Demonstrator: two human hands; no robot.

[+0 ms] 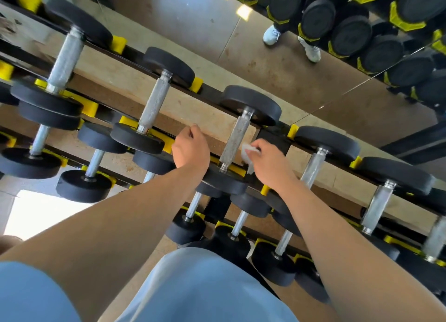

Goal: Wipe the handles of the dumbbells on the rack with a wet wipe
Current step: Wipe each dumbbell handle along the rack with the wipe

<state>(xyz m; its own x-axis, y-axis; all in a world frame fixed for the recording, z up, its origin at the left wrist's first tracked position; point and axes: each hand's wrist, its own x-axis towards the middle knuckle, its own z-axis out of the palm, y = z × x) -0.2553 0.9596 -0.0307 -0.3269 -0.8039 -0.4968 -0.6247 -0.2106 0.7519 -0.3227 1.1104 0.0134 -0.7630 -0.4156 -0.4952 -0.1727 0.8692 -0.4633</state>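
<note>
Our right hand [270, 163] pinches a crumpled white wipe [249, 151] beside a knurled steel handle [235, 139]; our left hand [190, 148] hovers curled, empty, apart.

Bright daylight — edges warped, blurred

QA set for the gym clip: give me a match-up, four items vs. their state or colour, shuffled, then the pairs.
Column 1:
1. right hand
2. left hand
3. rack cradles
4. dumbbell handle between the hands

Column 2:
A. yellow
B. knurled metal, lying on the rack's top tier
C. holds the white wet wipe
D. curled, nothing seen in it

Pairs: 1-C, 2-D, 3-A, 4-B
</note>
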